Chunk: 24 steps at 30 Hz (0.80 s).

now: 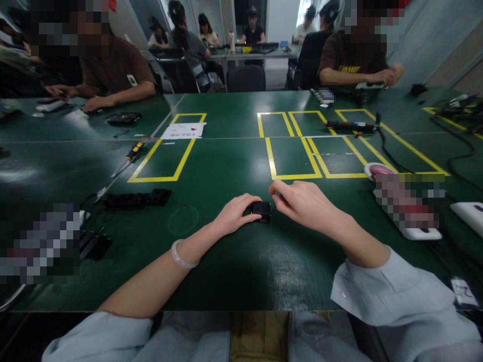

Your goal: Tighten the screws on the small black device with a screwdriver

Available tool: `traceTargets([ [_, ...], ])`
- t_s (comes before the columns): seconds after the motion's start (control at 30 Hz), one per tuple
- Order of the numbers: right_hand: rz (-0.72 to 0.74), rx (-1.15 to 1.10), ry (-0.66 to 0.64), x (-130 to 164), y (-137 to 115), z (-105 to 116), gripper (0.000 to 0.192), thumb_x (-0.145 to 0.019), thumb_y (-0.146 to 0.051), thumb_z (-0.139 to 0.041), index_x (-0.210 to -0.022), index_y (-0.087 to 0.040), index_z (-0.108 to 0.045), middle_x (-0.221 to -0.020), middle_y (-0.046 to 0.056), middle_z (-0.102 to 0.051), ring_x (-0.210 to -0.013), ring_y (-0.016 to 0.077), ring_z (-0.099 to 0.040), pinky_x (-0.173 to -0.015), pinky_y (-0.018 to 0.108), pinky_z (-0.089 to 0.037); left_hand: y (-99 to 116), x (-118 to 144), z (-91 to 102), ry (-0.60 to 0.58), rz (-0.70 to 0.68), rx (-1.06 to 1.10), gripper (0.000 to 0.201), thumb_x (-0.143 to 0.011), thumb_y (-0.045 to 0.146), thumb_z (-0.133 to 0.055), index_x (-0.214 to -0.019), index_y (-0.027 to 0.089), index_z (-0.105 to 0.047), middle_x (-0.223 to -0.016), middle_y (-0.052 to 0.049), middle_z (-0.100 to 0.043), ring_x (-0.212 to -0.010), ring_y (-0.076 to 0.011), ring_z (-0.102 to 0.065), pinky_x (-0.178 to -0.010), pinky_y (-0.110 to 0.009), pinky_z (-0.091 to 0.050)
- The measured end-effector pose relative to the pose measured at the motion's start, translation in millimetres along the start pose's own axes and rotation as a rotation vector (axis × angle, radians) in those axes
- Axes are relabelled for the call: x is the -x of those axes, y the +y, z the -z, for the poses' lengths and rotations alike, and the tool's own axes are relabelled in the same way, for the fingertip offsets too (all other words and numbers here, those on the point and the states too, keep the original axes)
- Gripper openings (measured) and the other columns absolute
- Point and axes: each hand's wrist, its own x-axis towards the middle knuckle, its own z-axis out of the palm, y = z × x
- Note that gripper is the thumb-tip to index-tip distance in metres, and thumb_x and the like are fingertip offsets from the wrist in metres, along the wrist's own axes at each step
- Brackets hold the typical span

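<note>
Black flat parts [133,199] are seen left on the green counter [226,271], a white power strip [415,221] right. Between them, a small black block [261,211] is gripped by the left hand [236,215]; the right hand [302,201] hovers beside it, fingers [277,189] pinched narrow.

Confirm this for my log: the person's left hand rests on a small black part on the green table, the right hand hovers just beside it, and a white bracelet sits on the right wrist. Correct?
One detail is wrong. The head view shows the white bracelet on the left wrist, not the right. The rest stands: the left hand rests on the small black part on the green table, and the right hand hovers just beside it.
</note>
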Motion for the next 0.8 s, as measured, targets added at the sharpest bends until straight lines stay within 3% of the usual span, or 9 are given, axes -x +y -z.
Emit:
traceTargets([
  [0.23,-0.001,0.036,-0.007,-0.9,0.6,-2.3,0.026,-0.098,-0.034,-0.034,-0.104,-0.019,-0.055,-0.074,0.004,-0.066,-0.064,0.0168,-0.058,-0.059,0.027,-0.024,-1.9,0.1,-2.9,0.0,-0.007,-0.006,0.039,-0.092,0.047,-0.053,-0.121,0.022,-0.051,-0.11,-0.005,-0.06,-0.1,-0.0223,-0.059,-0.087,-0.034,-0.045],
  [0.53,-0.007,-0.014,0.023,-0.4,0.2,-1.3,0.022,-0.093,-0.026,-0.038,-0.109,-0.019,-0.051,-0.076,0.002,-0.067,-0.063,0.0163,-0.059,-0.058,0.026,-0.025,0.5,0.2,-6.0,0.03,0.012,-0.032,0.036,-0.092,0.046,-0.054,-0.117,0.022,-0.052,-0.109,-0.005,-0.061,-0.099,-0.0225,-0.059,-0.085,-0.034,-0.045],
  [0.8,-0.031,0.065,-0.001,-0.2,4.5,-2.5,0.024,-0.097,-0.035,-0.036,-0.103,-0.02,-0.054,-0.072,0.003,-0.066,-0.06,0.0163,-0.058,-0.055,0.027,-0.02,2.2,2.0,-9.3,0.047,0.033,-0.049,0.037,-0.092,0.047,-0.053,-0.12,0.022,-0.051,-0.109,-0.006,-0.06,-0.101,-0.0228,-0.058,-0.086,-0.036,-0.045],
])
